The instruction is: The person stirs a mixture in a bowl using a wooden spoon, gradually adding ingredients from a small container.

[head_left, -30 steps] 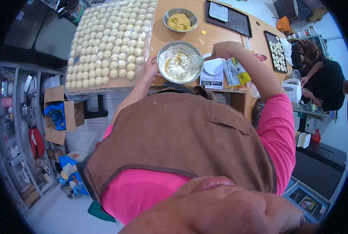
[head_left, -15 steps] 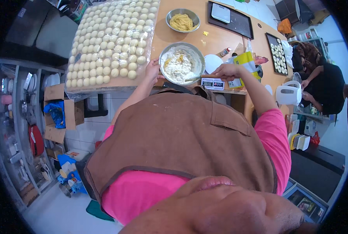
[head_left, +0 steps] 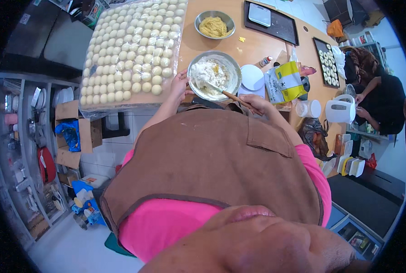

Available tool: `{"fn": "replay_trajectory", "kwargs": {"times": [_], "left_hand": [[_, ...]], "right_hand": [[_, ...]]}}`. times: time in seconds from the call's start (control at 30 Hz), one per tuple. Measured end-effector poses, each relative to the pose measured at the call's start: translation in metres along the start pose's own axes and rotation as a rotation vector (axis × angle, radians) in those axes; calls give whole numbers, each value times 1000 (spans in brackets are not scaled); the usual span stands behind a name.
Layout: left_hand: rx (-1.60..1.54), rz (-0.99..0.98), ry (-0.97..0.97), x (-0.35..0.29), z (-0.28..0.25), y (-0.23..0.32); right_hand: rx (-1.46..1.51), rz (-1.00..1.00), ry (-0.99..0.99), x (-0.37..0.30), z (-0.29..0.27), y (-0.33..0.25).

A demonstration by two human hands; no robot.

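A metal mixing bowl (head_left: pixel 237 84) stands at the table's near edge, holding white flour-like powder with a yellow patch (head_left: pixel 216 69). My left hand (head_left: pixel 180 85) grips its left rim, with the fingers closed against the outer wall. In my right hand (head_left: pixel 254 103) is a spatula (head_left: pixel 232 97) by its wooden handle. The spatula's pale blade dips into the mixture on the bowl's near side. Just right of the bowl lies a round white lid-like disc (head_left: pixel 252 77) over a kitchen scale (head_left: pixel 254 92), partly hidden by my right hand.
Rows of dough balls (head_left: pixel 134 54) lie under plastic at left. A bowl of yellow dough (head_left: pixel 214 27) stands behind. To the right are a yellow-and-white bag (head_left: pixel 285 82), a small bottle (head_left: pixel 265 61), a white jug (head_left: pixel 340 109) and trays (head_left: pixel 280 27). Another person (head_left: pixel 385 102) works at far right.
My right hand has swung down and left toward me, tilting the spatula so its blade reaches deeper into the bowl. The powder has shifted. My left hand still holds the rim.
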State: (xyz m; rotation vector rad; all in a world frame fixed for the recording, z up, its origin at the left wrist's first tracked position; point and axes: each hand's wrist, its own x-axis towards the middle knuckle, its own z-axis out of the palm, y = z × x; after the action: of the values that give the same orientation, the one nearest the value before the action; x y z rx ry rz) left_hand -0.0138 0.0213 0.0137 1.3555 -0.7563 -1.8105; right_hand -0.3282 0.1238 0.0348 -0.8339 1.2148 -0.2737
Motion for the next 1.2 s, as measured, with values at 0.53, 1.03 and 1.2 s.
{"fn": "replay_trajectory", "kwargs": {"times": [0.53,1.03,1.2], "left_hand": [[14,-14,-2,0,3,2],[-4,25,5,0,1,-2],[-3,23,-6,6,0,-6]], "right_hand": [[-668,-391,407,-17,14,-10],[-1052,-211,492,-23,47,-56],[-905,-167,426,-7,35,-42]]}}
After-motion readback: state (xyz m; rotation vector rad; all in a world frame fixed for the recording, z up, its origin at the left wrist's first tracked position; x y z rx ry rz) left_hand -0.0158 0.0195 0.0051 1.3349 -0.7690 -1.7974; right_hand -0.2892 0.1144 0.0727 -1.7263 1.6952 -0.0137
